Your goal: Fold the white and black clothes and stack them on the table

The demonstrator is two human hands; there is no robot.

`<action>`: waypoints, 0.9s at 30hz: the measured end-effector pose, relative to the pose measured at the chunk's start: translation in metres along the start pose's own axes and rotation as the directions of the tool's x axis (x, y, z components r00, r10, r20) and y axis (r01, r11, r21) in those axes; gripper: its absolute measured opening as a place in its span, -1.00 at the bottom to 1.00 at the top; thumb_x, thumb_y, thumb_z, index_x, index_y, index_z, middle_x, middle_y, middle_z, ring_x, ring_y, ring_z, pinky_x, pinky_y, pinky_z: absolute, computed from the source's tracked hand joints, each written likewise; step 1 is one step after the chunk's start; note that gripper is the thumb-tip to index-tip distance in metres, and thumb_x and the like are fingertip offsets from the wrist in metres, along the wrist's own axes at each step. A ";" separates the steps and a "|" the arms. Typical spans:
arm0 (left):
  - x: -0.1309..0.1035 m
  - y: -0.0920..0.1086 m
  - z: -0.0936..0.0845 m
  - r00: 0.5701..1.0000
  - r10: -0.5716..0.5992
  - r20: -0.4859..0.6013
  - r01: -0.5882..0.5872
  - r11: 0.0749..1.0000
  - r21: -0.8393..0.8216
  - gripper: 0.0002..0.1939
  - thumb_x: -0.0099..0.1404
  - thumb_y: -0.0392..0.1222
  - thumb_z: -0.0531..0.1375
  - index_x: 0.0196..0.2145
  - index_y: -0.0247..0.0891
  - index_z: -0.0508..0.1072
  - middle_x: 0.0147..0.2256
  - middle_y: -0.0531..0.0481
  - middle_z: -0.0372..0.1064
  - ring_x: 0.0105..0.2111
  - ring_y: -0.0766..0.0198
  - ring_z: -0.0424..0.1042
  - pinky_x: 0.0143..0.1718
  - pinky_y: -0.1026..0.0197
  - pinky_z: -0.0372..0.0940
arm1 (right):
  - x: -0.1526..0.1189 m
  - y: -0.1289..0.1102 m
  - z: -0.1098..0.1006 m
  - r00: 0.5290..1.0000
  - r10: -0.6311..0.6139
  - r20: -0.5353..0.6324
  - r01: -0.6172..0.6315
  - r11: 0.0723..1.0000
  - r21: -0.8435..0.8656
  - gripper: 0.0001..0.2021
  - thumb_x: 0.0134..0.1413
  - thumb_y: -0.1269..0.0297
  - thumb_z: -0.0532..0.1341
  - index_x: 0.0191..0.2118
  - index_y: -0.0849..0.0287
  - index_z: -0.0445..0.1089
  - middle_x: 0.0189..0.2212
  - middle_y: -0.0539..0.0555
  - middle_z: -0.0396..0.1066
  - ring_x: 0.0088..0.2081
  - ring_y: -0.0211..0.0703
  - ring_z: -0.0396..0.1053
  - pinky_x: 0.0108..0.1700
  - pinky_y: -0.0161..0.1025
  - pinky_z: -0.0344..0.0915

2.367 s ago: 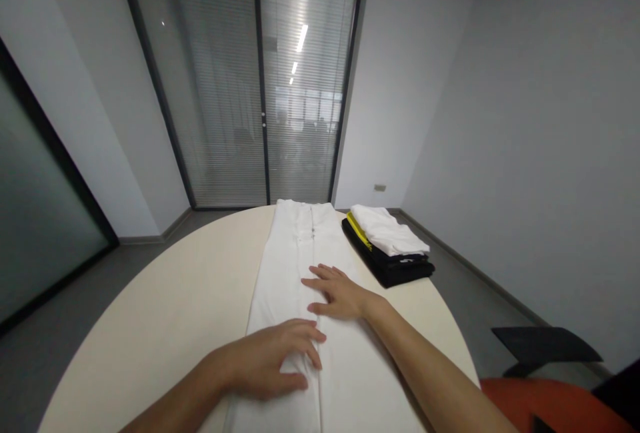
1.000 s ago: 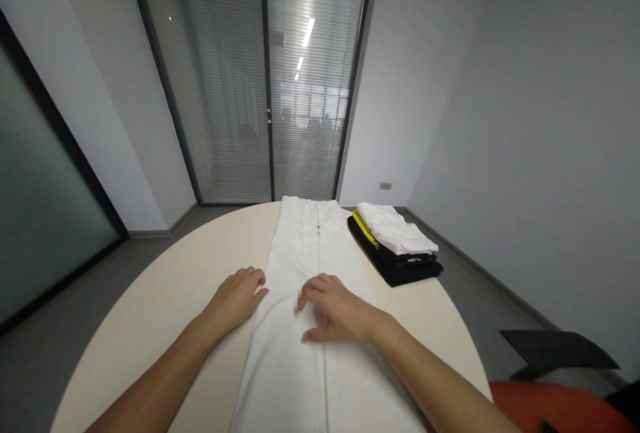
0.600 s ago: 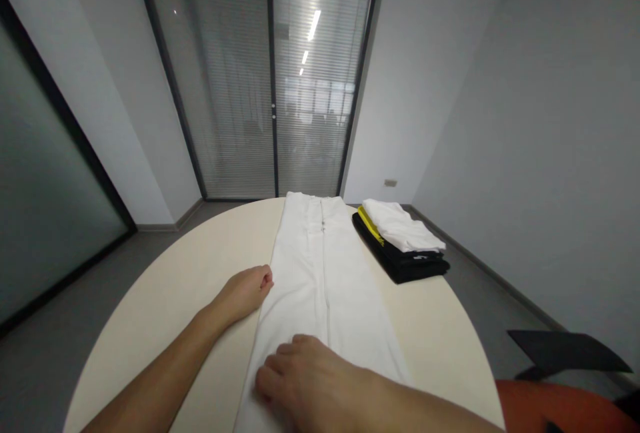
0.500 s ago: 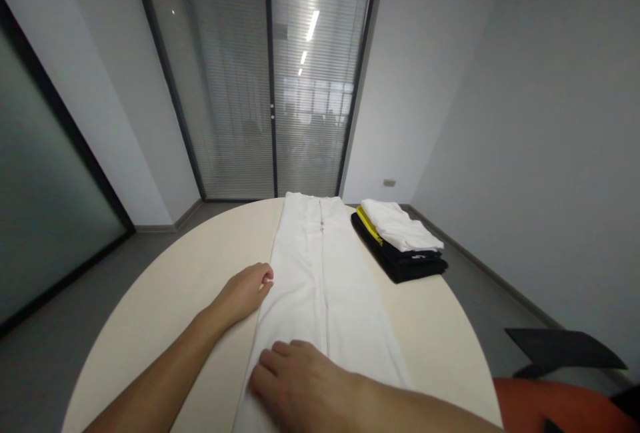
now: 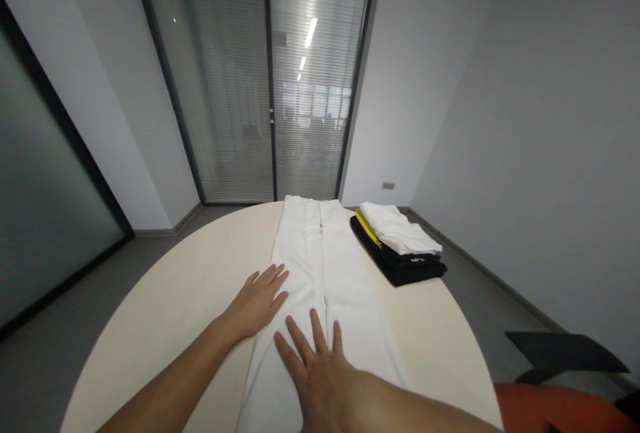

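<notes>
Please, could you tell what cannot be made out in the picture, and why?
In the head view:
Near end of the long white garment: cut off by the bottom edge; the right hand covers some cloth.
Rest of the yellow garment: hidden under the folded white garment.
White mark on the black garment: too small.
Orange-seated chair: cut off by the right and bottom edges.
Beyond the blinds: details veiled by slats.

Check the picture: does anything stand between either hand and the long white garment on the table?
Nothing visible does. The left hand reaches over the left edge of the garment, the right hand is spread over it, and the folded pile sits to the right.
</notes>
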State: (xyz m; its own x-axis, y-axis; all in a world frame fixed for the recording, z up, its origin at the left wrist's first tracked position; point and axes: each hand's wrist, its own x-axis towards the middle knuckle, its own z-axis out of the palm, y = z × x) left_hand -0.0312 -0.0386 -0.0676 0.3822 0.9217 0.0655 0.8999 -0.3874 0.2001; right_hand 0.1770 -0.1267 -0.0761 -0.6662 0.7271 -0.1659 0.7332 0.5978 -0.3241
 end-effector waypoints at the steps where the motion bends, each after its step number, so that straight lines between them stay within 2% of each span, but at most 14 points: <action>1: 0.004 0.000 0.001 1.000 -0.011 -0.009 0.011 1.000 0.014 -0.43 0.49 0.05 -0.13 0.34 -0.20 0.14 0.39 -0.11 -0.07 0.39 0.07 -0.08 0.34 -0.18 -0.12 | 0.000 0.000 -0.011 1.000 0.005 0.021 -0.005 1.000 0.025 0.18 -0.20 -0.30 0.36 0.44 -0.16 -0.30 0.44 0.09 -0.43 0.38 0.51 -0.62 0.23 0.63 -0.52; 3: 0.012 -0.001 0.003 0.999 -0.035 -0.027 0.036 0.999 0.039 -0.44 0.49 0.04 -0.14 0.33 -0.19 0.16 0.38 -0.10 -0.05 0.38 0.06 -0.06 0.34 -0.21 -0.14 | 0.001 0.002 -0.038 0.997 -0.013 0.076 0.008 0.998 0.067 0.20 -0.21 -0.41 0.28 0.45 -0.11 -0.33 0.44 0.09 -0.51 0.36 0.45 -0.72 0.22 0.57 -0.66; 6: 0.021 -0.005 0.004 0.996 -0.078 -0.050 0.081 0.995 0.057 -0.46 0.49 0.01 -0.13 0.32 -0.17 0.18 0.37 -0.08 -0.02 0.37 0.07 -0.03 0.34 -0.21 -0.15 | 0.001 0.008 -0.078 0.965 -0.108 0.241 0.083 0.990 0.113 0.22 -0.19 -0.48 0.20 0.44 -0.07 -0.45 0.43 0.07 -0.61 0.34 0.39 -0.83 0.19 0.51 -0.77; 9: 0.023 -0.008 0.004 0.994 -0.088 -0.057 0.091 0.995 0.048 -0.46 0.49 0.02 -0.14 0.33 -0.15 0.18 0.38 -0.07 -0.02 0.38 0.09 -0.04 0.35 -0.20 -0.17 | -0.003 0.011 -0.094 0.950 -0.069 0.305 0.042 0.995 0.096 0.26 -0.23 -0.49 0.21 0.44 -0.02 -0.47 0.43 0.09 -0.67 0.31 0.41 -0.88 0.20 0.49 -0.77; 11: 0.020 -0.009 0.004 0.996 -0.068 -0.050 0.070 0.997 0.034 -0.44 0.48 0.06 -0.14 0.34 -0.16 0.16 0.38 -0.08 -0.04 0.39 0.09 -0.08 0.36 -0.19 -0.22 | -0.009 0.008 -0.091 0.957 -0.052 0.286 0.031 0.996 0.079 0.26 -0.23 -0.48 0.22 0.45 -0.01 -0.43 0.43 0.12 -0.65 0.33 0.45 -0.84 0.23 0.50 -0.71; 13: 0.017 -0.010 0.004 0.998 -0.044 -0.037 0.045 0.999 0.021 -0.41 0.47 0.09 -0.13 0.35 -0.17 0.13 0.39 -0.10 -0.08 0.39 0.09 -0.12 0.37 -0.18 -0.25 | -0.013 0.000 -0.081 0.968 -0.050 0.247 0.041 0.998 0.043 0.21 -0.18 -0.45 0.22 0.46 0.02 -0.34 0.45 0.18 -0.55 0.36 0.49 -0.72 0.25 0.53 -0.58; 16: 0.014 -0.009 0.003 0.999 -0.030 -0.022 0.030 0.999 0.010 -0.38 0.47 0.12 -0.13 0.36 -0.20 0.11 0.40 -0.12 -0.12 0.40 0.08 -0.14 0.37 -0.17 -0.25 | -0.012 -0.015 -0.063 0.989 -0.108 0.098 0.114 0.992 -0.061 0.07 -0.11 -0.35 0.27 0.41 0.14 -0.04 0.41 0.34 -0.15 0.40 0.51 -0.43 0.29 0.52 -0.37; 18: 0.012 -0.008 0.002 0.999 -0.032 -0.017 0.032 0.999 0.007 -0.38 0.46 0.11 -0.12 0.36 -0.21 0.11 0.40 -0.14 -0.13 0.40 0.07 -0.15 0.37 -0.17 -0.24 | -0.005 -0.026 -0.050 0.982 -0.188 -0.023 0.183 0.975 -0.128 -0.07 -0.10 -0.30 0.30 0.28 0.24 0.19 0.26 0.38 0.18 0.35 0.46 -0.10 0.30 0.42 -0.15; 20: 0.010 -0.007 -0.001 0.999 -0.031 -0.011 0.031 1.000 0.001 -0.38 0.46 0.10 -0.11 0.36 -0.22 0.11 0.40 -0.15 -0.13 0.40 0.06 -0.15 0.37 -0.16 -0.24 | 0.004 -0.034 -0.039 0.966 -0.243 -0.084 0.227 0.960 -0.163 -0.23 -0.09 -0.27 0.30 0.08 0.26 0.34 0.04 0.31 0.40 0.15 0.32 0.25 0.18 0.25 0.17; 22: 0.008 -0.007 -0.003 1.000 -0.023 -0.001 0.023 1.000 -0.014 -0.39 0.46 0.09 -0.10 0.35 -0.21 0.12 0.40 -0.14 -0.13 0.40 0.07 -0.15 0.37 -0.15 -0.23 | 0.011 -0.038 -0.028 0.955 -0.274 -0.113 0.249 0.949 -0.195 -0.36 -0.07 -0.25 0.30 -0.07 0.25 0.39 -0.14 0.22 0.46 -0.09 0.15 0.41 -0.05 0.06 0.37; 24: 0.007 -0.008 -0.004 1.000 -0.021 0.005 0.021 0.999 -0.032 -0.40 0.47 0.09 -0.09 0.35 -0.19 0.13 0.40 -0.12 -0.11 0.40 0.08 -0.14 0.37 -0.14 -0.21 | 0.014 -0.039 -0.020 0.938 -0.315 -0.148 0.274 0.930 -0.243 -0.48 -0.02 -0.17 0.29 -0.16 0.22 0.39 -0.25 0.15 0.46 -0.24 0.03 0.43 -0.22 -0.07 0.39; 27: 0.005 -0.012 -0.002 1.000 -0.023 -0.005 0.023 0.998 -0.059 -0.42 0.47 0.09 -0.09 0.34 -0.17 0.15 0.39 -0.10 -0.07 0.40 0.10 -0.12 0.37 -0.13 -0.20 | 0.013 -0.038 -0.015 0.893 -0.412 -0.183 0.339 0.881 -0.329 -0.70 0.09 0.03 0.27 -0.25 0.19 0.37 -0.37 0.06 0.45 -0.39 -0.11 0.41 -0.41 -0.24 0.30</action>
State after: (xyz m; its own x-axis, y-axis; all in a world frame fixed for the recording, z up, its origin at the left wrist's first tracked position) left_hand -0.0404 -0.0292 -0.0679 0.3601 0.9306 0.0655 0.8945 -0.3644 0.2590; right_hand 0.1425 -0.1349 -0.0521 -0.8719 0.4642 0.1558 0.4648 0.8847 -0.0350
